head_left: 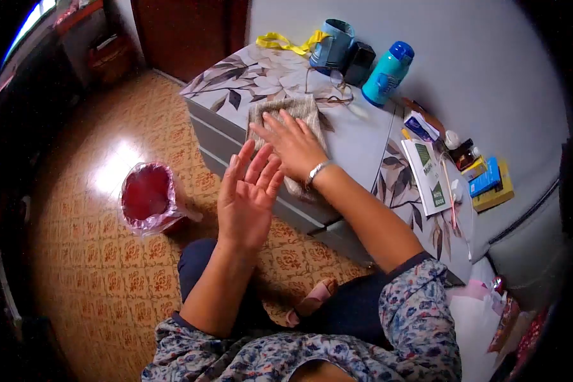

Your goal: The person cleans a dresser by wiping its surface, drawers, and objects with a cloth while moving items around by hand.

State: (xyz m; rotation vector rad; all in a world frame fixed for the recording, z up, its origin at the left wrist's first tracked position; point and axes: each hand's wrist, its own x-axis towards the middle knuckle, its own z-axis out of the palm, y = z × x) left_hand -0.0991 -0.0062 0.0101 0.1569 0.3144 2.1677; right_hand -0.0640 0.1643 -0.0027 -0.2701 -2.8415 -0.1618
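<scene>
My right hand (294, 146) lies palm down with fingers spread over a folded beige cloth (307, 109). A bracelet circles that wrist. The cloth rests on the floral top of a grey drawer cabinet (356, 141), and part of it hangs over the front edge. My left hand (247, 207) is raised in front of the cabinet, palm up and fingers slightly curled, holding nothing. Its fingertips overlap the right hand in this view.
Behind the cloth stand a blue-grey cup (332, 48) with a yellow strap, a black box (360, 62) and a turquoise bottle (388, 73). Glasses (339, 95) lie nearby. To the right are a notebook (426, 177) and small boxes (492, 181). A lined bin (151, 197) stands on the floor.
</scene>
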